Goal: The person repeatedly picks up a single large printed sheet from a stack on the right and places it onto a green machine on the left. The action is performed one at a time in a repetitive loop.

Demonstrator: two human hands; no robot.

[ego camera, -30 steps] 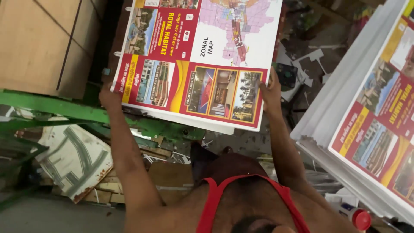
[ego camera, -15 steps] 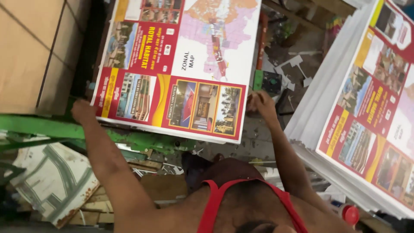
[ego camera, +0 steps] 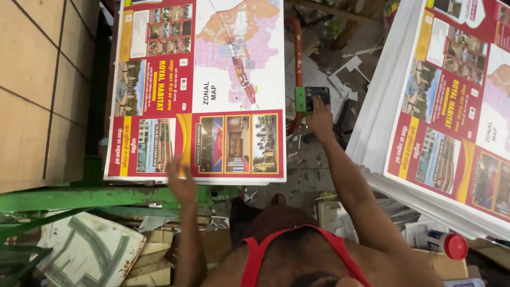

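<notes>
Head: left hand (ego camera: 180, 183) on poster stack (ego camera: 202, 90)

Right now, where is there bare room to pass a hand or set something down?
The open strip runs between the printed sheet under the left hand and the tall sheet stack, where the right hand touches the green control box. Paper scraps litter its floor. Below the green frame, cardboard and offcuts crowd everything.
</notes>
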